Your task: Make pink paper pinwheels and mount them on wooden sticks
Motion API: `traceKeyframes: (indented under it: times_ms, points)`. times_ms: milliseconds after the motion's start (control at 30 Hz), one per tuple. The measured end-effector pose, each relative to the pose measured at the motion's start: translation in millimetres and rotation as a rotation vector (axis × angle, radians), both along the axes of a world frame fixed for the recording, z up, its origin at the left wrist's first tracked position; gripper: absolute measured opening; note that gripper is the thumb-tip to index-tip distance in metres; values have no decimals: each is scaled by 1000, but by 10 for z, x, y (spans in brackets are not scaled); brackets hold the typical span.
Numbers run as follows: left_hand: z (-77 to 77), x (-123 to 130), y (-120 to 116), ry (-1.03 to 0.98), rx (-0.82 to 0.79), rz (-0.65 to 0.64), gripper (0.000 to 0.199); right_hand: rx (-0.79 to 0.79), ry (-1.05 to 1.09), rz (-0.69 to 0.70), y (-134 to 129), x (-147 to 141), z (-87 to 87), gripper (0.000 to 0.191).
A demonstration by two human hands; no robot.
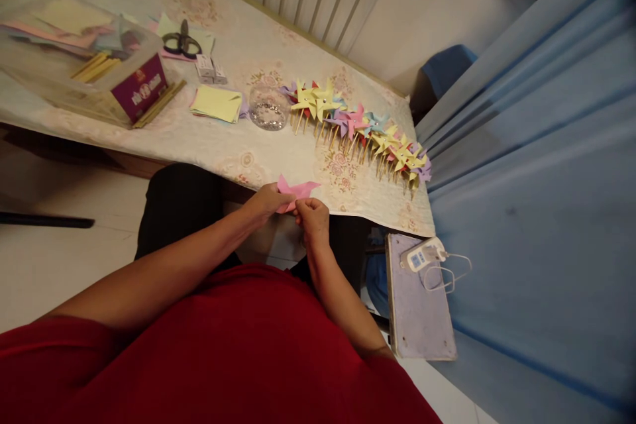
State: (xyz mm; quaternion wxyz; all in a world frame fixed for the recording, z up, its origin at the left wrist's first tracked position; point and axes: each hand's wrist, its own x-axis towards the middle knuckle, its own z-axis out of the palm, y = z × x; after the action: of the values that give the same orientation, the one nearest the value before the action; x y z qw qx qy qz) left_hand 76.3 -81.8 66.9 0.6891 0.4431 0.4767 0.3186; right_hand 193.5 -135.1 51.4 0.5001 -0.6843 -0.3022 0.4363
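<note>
Floral cloth is spread over the worktop [223, 152]; at its near edge, pink paper [299, 191] is held between the left hand [269, 199] and right hand [315, 215], both sets of fingers closed on it. It should be light, soft and easily creased, best pinched near the centre (gently, lest it tear). Coloured sheets [74, 16] and sticks [97, 68] are kept in a clear box [74, 97], shiny pieces [269, 118] in a round dish [265, 94].
</note>
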Motion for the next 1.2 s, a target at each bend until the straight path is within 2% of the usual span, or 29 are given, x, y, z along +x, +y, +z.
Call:
traceKeyframes:
  times_ms: [1200]
  points:
    - [-50, -4, 1, 8, 7, -18, 10, -32, 6, 15, -6, -2, 17, 13]
